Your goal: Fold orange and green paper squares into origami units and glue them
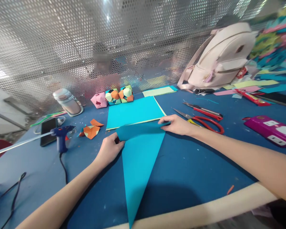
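A folded sheet of blue paper (141,156) is held between my two hands, its long point hanging toward the table's front edge. My left hand (111,147) pinches the sheet's upper left corner between thumb and fingers. At the opposite corner, my right hand (175,124) grips the paper the same way. Just behind it lies a stack of blue paper (133,111) with a pale yellow layer at its edges. Scissors (202,120) with red handles rest to the right of my right hand, beside a red utility knife (205,110).
A blue glue gun (61,136) and a phone (48,130) are at left, near orange paper scraps (91,131). Folded paper balls (113,96) and a tumbler (68,101) stand along the perforated metal panel (81,41). A backpack (222,57) and purple power strip (271,130) sit at right.
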`<state>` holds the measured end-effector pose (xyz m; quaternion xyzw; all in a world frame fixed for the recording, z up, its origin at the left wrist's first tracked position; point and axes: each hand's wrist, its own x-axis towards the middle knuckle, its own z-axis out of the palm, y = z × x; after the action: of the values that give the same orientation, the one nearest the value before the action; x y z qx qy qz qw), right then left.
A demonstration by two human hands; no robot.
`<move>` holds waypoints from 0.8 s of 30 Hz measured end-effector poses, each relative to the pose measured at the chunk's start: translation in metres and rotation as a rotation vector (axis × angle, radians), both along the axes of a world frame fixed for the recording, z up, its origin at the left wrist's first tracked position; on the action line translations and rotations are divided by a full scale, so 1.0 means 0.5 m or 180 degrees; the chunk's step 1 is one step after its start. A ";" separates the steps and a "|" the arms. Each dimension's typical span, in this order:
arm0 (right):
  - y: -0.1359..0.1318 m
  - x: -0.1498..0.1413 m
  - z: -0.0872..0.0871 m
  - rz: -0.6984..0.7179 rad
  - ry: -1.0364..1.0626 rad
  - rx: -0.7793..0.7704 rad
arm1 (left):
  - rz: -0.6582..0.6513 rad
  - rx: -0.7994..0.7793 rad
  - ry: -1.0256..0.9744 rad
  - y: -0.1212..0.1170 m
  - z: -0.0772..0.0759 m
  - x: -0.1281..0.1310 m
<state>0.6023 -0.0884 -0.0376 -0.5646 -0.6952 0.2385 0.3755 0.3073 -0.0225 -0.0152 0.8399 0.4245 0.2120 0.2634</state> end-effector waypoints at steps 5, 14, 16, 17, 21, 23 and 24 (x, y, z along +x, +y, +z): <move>-0.003 0.008 0.000 0.0411 0.0119 0.0106 | -0.0117 0.0035 -0.0020 0.004 -0.005 -0.006; -0.021 0.009 0.004 0.0195 -0.0126 0.0067 | -0.0534 0.0537 0.0040 0.003 -0.012 -0.019; -0.025 0.004 0.013 0.0047 -0.0318 0.0050 | -0.0514 0.0608 0.0071 0.003 -0.015 -0.019; -0.027 0.001 0.018 -0.0027 -0.0400 0.0015 | -0.0477 0.0638 0.0076 0.003 -0.015 -0.018; -0.030 -0.004 0.030 -0.0255 -0.0573 -0.0341 | -0.0372 0.0642 0.0144 0.002 -0.013 -0.013; -0.030 -0.001 0.031 -0.0342 -0.0458 -0.0464 | -0.0384 0.0557 0.0191 0.001 -0.011 -0.012; -0.030 0.001 0.031 -0.0358 -0.0342 -0.0495 | -0.0393 0.0504 0.0179 0.000 -0.010 -0.012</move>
<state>0.6028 -0.1033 -0.0223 -0.6422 -0.6609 0.2396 0.3055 0.3014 -0.0226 -0.0204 0.8883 0.3610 0.2047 0.1968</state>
